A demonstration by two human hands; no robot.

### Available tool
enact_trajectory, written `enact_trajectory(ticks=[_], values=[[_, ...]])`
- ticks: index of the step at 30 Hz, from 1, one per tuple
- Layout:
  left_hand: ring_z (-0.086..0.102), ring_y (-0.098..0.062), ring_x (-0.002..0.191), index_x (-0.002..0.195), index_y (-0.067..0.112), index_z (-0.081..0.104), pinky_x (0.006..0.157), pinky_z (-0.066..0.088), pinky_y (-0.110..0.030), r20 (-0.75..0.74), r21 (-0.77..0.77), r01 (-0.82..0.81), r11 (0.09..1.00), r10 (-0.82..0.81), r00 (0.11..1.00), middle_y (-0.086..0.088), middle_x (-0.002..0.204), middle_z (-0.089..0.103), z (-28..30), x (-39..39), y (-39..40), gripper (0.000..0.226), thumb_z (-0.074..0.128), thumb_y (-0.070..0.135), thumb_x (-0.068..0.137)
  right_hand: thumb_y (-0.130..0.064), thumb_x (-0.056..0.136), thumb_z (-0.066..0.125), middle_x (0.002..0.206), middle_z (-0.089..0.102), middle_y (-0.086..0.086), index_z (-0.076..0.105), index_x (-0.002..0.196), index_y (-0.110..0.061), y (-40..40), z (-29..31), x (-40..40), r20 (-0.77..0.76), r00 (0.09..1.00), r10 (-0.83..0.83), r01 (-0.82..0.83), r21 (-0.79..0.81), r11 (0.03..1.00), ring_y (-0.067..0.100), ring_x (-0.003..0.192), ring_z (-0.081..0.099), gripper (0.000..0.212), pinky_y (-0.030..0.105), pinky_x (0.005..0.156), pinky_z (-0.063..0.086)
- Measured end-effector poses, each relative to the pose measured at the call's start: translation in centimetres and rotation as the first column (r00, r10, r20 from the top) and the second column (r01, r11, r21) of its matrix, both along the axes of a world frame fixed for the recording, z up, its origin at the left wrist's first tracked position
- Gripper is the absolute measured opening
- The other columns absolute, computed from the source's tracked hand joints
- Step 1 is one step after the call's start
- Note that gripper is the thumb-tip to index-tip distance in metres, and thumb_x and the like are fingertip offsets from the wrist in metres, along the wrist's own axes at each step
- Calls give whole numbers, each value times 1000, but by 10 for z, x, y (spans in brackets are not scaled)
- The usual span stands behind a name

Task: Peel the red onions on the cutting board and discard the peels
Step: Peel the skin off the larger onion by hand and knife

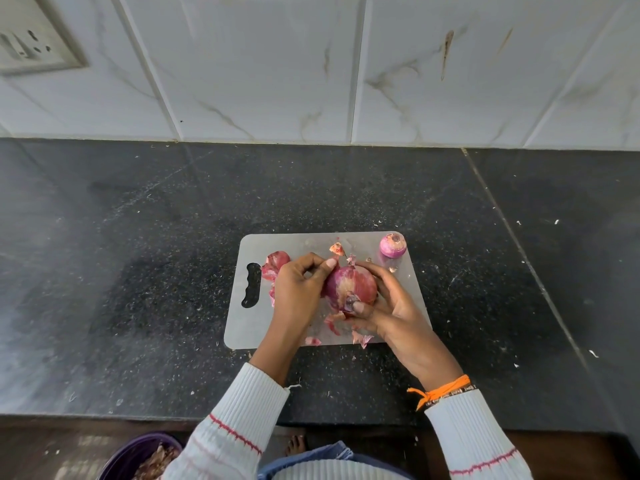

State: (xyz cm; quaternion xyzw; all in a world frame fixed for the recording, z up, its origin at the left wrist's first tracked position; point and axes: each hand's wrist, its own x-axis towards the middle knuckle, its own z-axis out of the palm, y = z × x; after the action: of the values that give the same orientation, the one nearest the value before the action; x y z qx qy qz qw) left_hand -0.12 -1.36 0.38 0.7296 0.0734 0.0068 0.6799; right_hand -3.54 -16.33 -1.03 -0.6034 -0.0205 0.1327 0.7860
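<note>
Your dark counter carries the steel cutting board, and down by your feet a purple bin already holds peels. Above the board's middle your right hand cups the big red onion, while your left hand pinches its skin near the top. It looks part-peeled. A small peeled onion sits at the far right corner. Loose peels lie along the left and near edges, not yet discarded.
</note>
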Motion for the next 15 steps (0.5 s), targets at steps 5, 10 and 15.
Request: enact_trajectory(ticks=[5, 10, 15], values=[[63, -19, 69, 75, 11, 66, 60, 57, -26, -42, -73, -28, 997, 25, 999, -6, 72, 65, -5, 3, 0, 15, 59, 10, 89, -10, 67, 72, 123, 58, 8, 52, 123, -18, -1, 3, 1, -106, 994, -7, 29, 211, 977, 38, 101, 64, 59, 46, 78, 57], [54, -3, 51, 73, 14, 65, 55, 52, -17, -57, -60, -57, 997, 54, 997, 0, 61, 60, -13, 5, 0, 18, 61, 1, 86, -25, 59, 84, 111, 68, 11, 52, 123, -13, -2, 5, 4, -161, 987, -20, 78, 364, 928, 33, 96, 67, 73, 38, 73, 57], [64, -10, 86, 88, 20, 70, 81, 53, -26, -15, 38, 38, 999, -37, 999, 0, 93, 70, -18, 6, -1, 28, 62, -5, 82, -47, 39, 91, 104, 71, 1, 57, 115, -17, -3, 5, 10, -189, 970, -151, 202, 287, 936, 13, 96, 67, 88, 20, 72, 54]])
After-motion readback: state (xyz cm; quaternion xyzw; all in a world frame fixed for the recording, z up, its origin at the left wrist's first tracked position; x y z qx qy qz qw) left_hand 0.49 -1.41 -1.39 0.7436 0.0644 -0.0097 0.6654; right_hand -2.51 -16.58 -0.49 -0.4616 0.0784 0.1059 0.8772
